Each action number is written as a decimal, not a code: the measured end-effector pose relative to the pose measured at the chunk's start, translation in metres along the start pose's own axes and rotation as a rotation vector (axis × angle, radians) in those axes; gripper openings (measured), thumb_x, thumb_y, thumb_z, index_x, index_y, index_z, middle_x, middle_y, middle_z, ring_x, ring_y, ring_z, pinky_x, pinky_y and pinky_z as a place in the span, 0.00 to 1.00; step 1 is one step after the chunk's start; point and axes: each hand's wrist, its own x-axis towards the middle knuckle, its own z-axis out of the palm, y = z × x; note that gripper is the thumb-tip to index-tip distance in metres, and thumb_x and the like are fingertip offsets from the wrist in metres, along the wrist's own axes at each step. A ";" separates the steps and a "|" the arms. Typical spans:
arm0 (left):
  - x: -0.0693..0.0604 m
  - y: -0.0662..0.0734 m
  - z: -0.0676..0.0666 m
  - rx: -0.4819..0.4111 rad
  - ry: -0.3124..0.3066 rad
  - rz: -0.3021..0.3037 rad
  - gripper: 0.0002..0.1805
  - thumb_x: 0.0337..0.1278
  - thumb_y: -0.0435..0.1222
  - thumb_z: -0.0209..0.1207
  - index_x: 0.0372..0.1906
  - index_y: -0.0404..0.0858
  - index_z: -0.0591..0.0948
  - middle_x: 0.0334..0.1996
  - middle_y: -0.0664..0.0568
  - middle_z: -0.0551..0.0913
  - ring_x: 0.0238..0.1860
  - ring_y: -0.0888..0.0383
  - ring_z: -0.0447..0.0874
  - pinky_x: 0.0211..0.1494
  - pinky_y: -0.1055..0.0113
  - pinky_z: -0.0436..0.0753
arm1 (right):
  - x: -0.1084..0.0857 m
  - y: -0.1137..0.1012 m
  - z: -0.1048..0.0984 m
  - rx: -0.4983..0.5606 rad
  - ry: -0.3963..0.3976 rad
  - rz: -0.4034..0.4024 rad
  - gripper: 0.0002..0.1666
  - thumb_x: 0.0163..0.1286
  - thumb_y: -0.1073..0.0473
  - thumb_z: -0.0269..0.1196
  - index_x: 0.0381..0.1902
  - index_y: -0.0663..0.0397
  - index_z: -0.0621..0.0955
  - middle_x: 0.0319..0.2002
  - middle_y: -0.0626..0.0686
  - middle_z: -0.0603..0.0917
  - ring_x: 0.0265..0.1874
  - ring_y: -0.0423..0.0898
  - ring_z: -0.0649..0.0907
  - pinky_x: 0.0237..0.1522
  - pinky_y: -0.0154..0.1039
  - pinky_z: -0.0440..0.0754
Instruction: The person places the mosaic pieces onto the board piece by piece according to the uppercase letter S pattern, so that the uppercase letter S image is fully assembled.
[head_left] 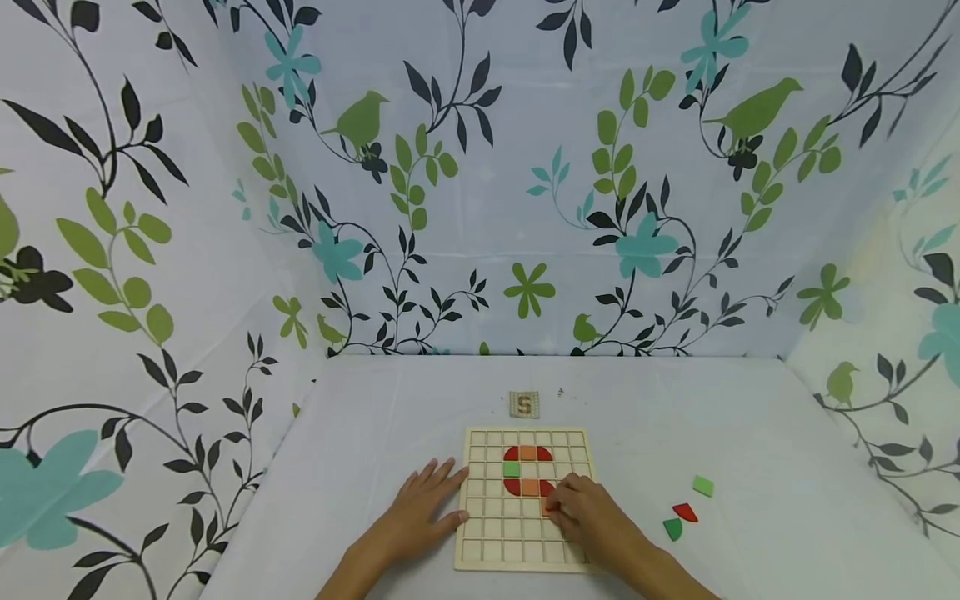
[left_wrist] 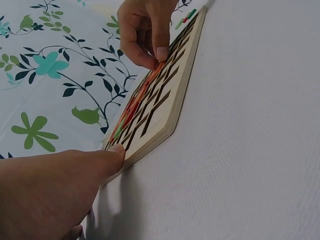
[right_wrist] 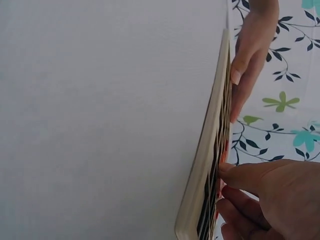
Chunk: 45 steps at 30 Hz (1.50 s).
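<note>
A square wooden grid board point(head_left: 491, 550) lies on the white table. Set in its cells are red curved pieces point(head_left: 512, 487), orange squares point(head_left: 528, 452) and a light green square point(head_left: 512, 469), forming part of an S shape. My left hand point(head_left: 422, 515) touches the board's left edge, fingers spread; in the left wrist view its thumb rests on the rim. My right hand point(head_left: 597, 518) pinches an orange square tile point(head_left: 546, 507) between thumb and forefinger at a cell below the red and orange row. The hand partly covers this tile.
Right of the board lie a loose light green square point(head_left: 703, 485), a red curved piece point(head_left: 686, 512) and a dark green piece point(head_left: 673, 528). Behind the board is a small card point(head_left: 524, 404) marked with an S. Patterned cloth point(head_left: 480, 250) walls the table's back and sides.
</note>
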 end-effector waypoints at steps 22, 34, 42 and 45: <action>-0.001 0.002 -0.002 -0.013 0.010 0.011 0.39 0.75 0.60 0.56 0.81 0.47 0.67 0.83 0.41 0.60 0.84 0.34 0.51 0.81 0.28 0.49 | -0.071 0.081 -0.101 0.007 -0.123 0.462 0.21 0.66 0.66 0.74 0.56 0.56 0.83 0.51 0.51 0.83 0.51 0.54 0.85 0.51 0.53 0.88; -0.001 0.003 -0.004 -0.012 0.003 -0.001 0.39 0.75 0.60 0.56 0.82 0.47 0.67 0.83 0.42 0.59 0.84 0.34 0.50 0.82 0.29 0.49 | -0.089 0.101 -0.092 0.019 -0.101 0.495 0.11 0.68 0.65 0.72 0.46 0.57 0.84 0.40 0.48 0.80 0.42 0.44 0.83 0.46 0.44 0.87; -0.001 0.005 -0.003 -0.018 0.005 0.003 0.38 0.75 0.59 0.57 0.81 0.47 0.67 0.83 0.42 0.60 0.84 0.34 0.50 0.81 0.29 0.49 | -0.089 0.098 -0.092 0.082 -0.013 0.600 0.13 0.75 0.61 0.66 0.50 0.66 0.86 0.44 0.56 0.89 0.42 0.50 0.88 0.43 0.43 0.89; -0.001 0.004 -0.003 -0.014 0.003 0.001 0.38 0.75 0.59 0.57 0.81 0.47 0.67 0.83 0.42 0.59 0.84 0.34 0.50 0.82 0.29 0.49 | -0.088 0.098 -0.096 0.085 -0.025 0.691 0.15 0.77 0.59 0.63 0.49 0.68 0.87 0.43 0.57 0.91 0.42 0.52 0.88 0.44 0.50 0.88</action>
